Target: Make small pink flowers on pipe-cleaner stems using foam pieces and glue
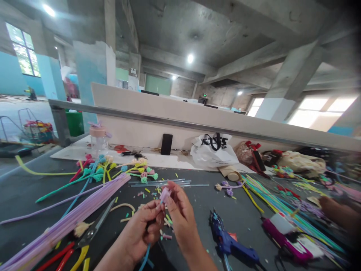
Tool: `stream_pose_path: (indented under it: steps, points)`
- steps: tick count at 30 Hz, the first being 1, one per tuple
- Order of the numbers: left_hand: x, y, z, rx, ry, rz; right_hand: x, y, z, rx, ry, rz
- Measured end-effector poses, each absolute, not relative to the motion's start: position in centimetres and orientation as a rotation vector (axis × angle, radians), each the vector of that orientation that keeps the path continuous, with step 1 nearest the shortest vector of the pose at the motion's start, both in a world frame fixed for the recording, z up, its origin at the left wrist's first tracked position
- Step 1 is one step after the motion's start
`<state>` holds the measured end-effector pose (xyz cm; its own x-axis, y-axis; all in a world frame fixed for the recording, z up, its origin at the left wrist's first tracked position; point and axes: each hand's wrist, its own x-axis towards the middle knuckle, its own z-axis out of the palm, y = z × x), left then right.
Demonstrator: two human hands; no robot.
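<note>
Progress looked kinda partial: near the middle, hands together, our left hand [146,223] pinched a blue stem [145,257] while our right hand [182,214] held a lilac piece [165,193] by its tip. Fluffy flowers [97,174] toward the far left seemed finished; the lilac bundle [87,209] at left looked unused. We couldn't see the join, and the right edge blurred out.

Bare, rounded fingers [173,210]; bare wrists [124,241]; bare forearms [203,259]
</note>
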<state>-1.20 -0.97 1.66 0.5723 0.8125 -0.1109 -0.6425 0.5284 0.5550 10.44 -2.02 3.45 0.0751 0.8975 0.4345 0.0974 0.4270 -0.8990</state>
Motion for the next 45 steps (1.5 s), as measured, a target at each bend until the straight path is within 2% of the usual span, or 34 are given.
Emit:
stream_pose_path:
  steps: [7, 13, 20, 25, 37, 45]
  points:
    - [-0.7, -1.4, 2.2, 0.697, 0.682, 1.191, 10.6, -2.3, 4.0, -1.000, -1.296, 0.774]
    - [-1.2, -1.3, 1.8, 1.330, 0.829, 1.523, 11.6, -2.5, 3.4, -0.771, -1.241, 1.089]
    - [-1.6, -1.5, 2.0, 1.666, 0.880, 1.440, 13.0, -2.6, 3.3, -0.765, -1.150, 1.162]
    - [-1.4, -1.7, 2.2, 1.846, 0.932, 1.350, 13.3, -2.4, 2.8, -0.872, -1.207, 1.064]
    - [-1.1, -1.9, 1.9, 1.793, 0.910, 1.251, 12.4, -2.3, 1.7, -0.708, -1.035, 1.332]
    - [-1.2, -1.8, 2.0, 1.823, 0.886, 1.277, 12.1, -2.5, 2.2, -0.699, -0.917, 1.389]
